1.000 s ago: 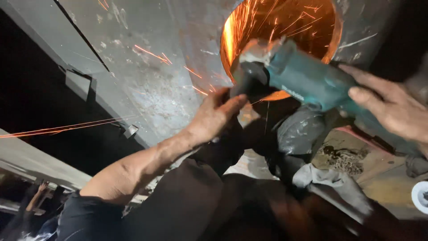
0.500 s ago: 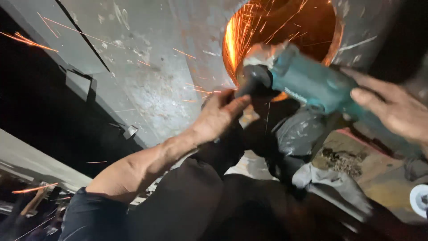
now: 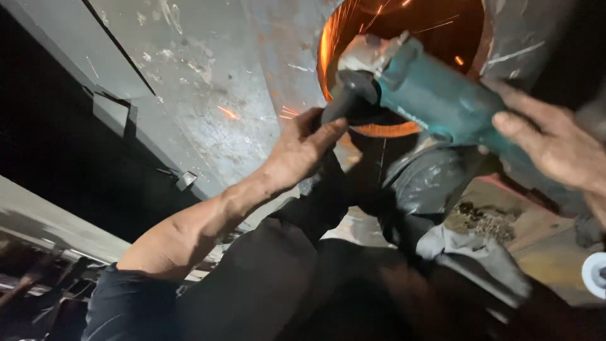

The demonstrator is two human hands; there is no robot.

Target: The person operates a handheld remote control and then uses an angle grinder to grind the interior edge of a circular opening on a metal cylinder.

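A teal angle grinder (image 3: 435,95) is pressed against the rim of a round hole (image 3: 410,38) cut in a grey steel plate (image 3: 208,76); orange sparks glow around the hole's edge. My left hand (image 3: 303,148) grips the grinder's black side handle. My right hand (image 3: 555,142) wraps the rear of the teal body. My knees in dark trousers sit below the tool.
A small metal bracket (image 3: 185,180) juts from the plate's lower edge. A crumpled grey cloth (image 3: 473,252) lies under the grinder on a dirty floor with metal shavings (image 3: 486,221). A white round object (image 3: 596,273) shows at the right edge. Darkness lies left of the plate.
The spark shower to the left has died down. The grinder and both hands have stayed at the hole's rim, shifted only slightly.
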